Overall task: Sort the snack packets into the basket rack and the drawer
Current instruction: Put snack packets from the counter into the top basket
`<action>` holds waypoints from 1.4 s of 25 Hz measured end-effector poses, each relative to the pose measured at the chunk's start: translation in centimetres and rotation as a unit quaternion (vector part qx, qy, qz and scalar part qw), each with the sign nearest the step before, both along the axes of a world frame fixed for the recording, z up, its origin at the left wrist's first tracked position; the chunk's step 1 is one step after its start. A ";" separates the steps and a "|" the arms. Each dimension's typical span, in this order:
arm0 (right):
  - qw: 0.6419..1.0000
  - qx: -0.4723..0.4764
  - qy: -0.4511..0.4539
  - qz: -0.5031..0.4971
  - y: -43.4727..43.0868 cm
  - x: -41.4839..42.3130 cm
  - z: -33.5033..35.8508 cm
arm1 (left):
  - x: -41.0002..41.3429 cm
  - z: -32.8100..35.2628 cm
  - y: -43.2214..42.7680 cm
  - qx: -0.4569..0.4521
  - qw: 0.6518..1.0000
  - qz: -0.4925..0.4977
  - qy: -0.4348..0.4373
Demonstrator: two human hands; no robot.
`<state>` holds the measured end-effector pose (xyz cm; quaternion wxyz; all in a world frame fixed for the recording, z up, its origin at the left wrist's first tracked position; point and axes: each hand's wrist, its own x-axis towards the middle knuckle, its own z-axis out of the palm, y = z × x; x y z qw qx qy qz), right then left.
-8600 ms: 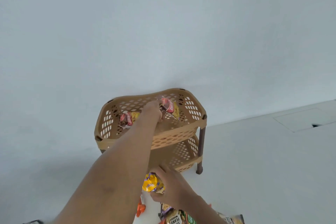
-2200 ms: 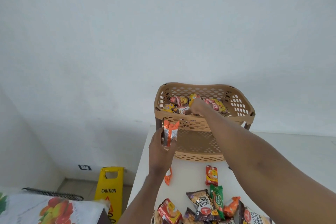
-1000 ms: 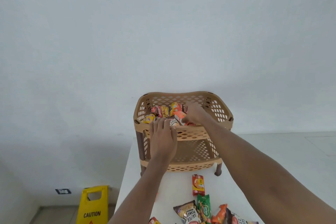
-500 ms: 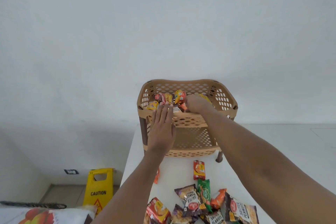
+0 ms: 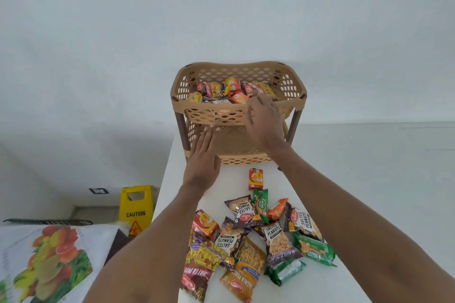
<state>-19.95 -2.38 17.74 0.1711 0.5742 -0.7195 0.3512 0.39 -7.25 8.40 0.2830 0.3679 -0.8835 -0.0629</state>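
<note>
A tan two-tier basket rack (image 5: 293,86) stands at the far end of the white table (image 5: 344,204). Its top basket holds several snack packets (image 5: 232,92); the lower tier looks bare. My right hand (image 5: 264,122) hovers open in front of the top basket's front rim, holding nothing. My left hand (image 5: 203,158) is open and flat, lower down, in front of the lower tier. A pile of loose packets (image 5: 256,236) lies on the table near me, among them salted peanuts bags and green packs. One small red packet (image 5: 255,179) lies alone closer to the rack.
The table's left edge (image 5: 162,199) drops off to the floor, where a yellow caution sign (image 5: 136,206) stands. A fruit-printed cloth (image 5: 51,261) covers something at the lower left. A plain white wall is behind the rack.
Both hands have pulled back from the top basket toward me and lowered. The orange packet held 2.2 s ago now lies in the top basket. The camera has tilted down.
</note>
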 end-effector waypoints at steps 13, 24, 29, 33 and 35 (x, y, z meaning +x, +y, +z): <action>0.957 0.271 -0.086 -0.058 8.2 0.9 -13.6 | 3.5 -8.6 4.2 0.270 0.926 0.187 -0.186; 0.873 0.422 -0.186 -0.155 3.6 1.6 -17.6 | 1.4 -10.6 0.1 0.347 0.918 0.135 -0.135; 0.888 0.431 -0.091 -0.135 1.7 3.7 -18.8 | 1.3 -11.4 -1.0 0.321 0.924 0.147 -0.149; 0.900 0.426 -0.050 -0.077 1.0 4.5 -19.5 | 1.6 -11.6 -1.2 0.312 0.931 0.137 -0.129; 0.909 0.411 -0.051 -0.048 1.1 4.6 -19.5 | 1.8 -11.7 -0.9 0.306 0.936 0.133 -0.115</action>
